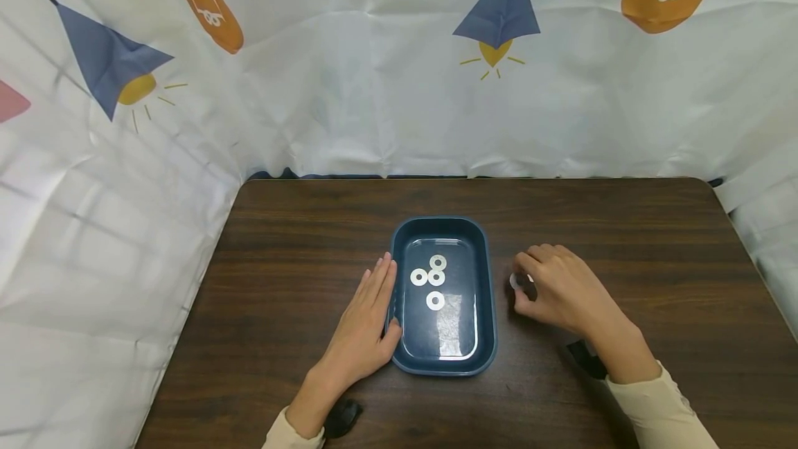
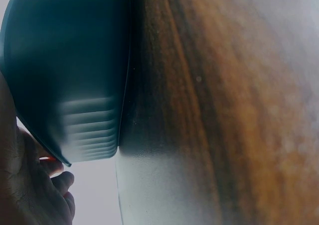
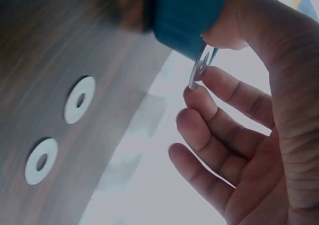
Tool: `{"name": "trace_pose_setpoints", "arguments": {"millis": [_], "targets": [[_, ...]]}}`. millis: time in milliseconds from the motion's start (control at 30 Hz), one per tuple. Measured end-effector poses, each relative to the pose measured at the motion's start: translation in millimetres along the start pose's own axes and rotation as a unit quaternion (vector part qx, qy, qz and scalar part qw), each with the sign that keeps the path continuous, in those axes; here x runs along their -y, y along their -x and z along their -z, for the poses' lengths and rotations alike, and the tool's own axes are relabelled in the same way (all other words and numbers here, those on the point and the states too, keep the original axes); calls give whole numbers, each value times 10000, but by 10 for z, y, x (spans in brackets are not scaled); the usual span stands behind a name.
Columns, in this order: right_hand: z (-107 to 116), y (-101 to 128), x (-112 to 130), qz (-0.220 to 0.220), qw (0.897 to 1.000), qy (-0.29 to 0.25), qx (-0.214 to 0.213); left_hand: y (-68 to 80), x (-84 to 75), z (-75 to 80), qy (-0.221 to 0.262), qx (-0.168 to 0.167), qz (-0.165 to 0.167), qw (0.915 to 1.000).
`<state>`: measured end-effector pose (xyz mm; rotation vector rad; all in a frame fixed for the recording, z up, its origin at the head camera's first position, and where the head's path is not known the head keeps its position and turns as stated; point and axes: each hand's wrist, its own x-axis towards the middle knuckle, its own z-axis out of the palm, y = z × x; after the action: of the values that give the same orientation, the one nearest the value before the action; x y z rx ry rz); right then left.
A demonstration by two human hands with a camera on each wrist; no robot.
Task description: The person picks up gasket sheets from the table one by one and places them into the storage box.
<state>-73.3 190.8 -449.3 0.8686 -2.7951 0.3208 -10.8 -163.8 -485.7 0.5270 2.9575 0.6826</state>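
Right hand sits on the table just right of the blue tray, thumb and forefinger pinching one white washer on edge, the other fingers loosely curled. Four washers already lie in the tray's far half, and two more washers wait on the wood by that hand. Left hand lies flat, fingers straight against the tray's left wall, steadying it. This looks like mid-transfer: the next move calls for carrying the pinched washer left over the rim and releasing it inside.
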Motion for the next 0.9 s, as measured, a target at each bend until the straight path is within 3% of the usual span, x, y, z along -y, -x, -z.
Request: {"name": "trace_pose_setpoints", "arguments": {"millis": [900], "targets": [[124, -280, 366, 240, 9977, -533, -357, 0, 8, -11, -38, -13, -15, 10000]]}}
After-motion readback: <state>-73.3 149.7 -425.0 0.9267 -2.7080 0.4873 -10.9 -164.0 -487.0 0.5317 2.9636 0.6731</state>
